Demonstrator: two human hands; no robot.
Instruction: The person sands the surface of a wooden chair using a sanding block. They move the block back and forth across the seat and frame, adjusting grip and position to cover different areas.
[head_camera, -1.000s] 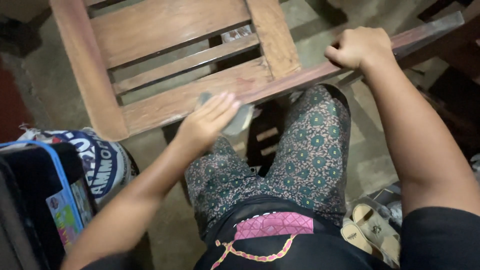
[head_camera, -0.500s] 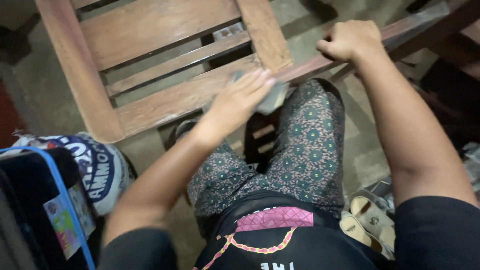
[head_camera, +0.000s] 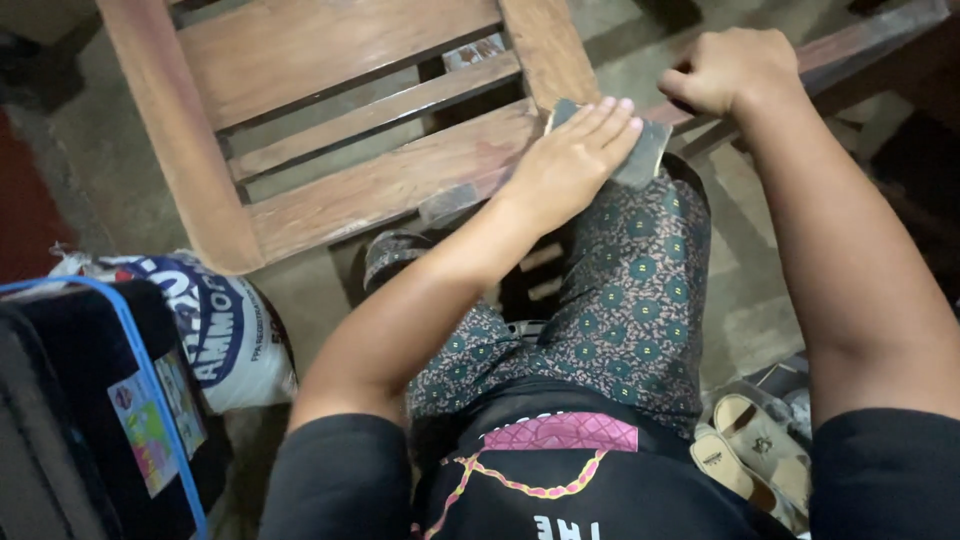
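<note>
**Sanding pad pressed to a wooden frame**

The grey sanding pad lies on the wooden frame's lower rail, above the person's patterned knee. The left hand presses flat on it, fingers extended. The right hand is fisted around the frame's edge.

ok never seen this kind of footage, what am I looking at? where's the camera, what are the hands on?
One camera, worn on a person's head, looking down at their own lap and arms. No machine here, just two bare hands. The left hand lies flat on a dark sheet of sandpaper, pressing it onto the lower rail of a slatted wooden frame. The right hand is closed in a fist around a reddish bar of the frame. On the floor: a printed white sack and pale sandals.
</note>
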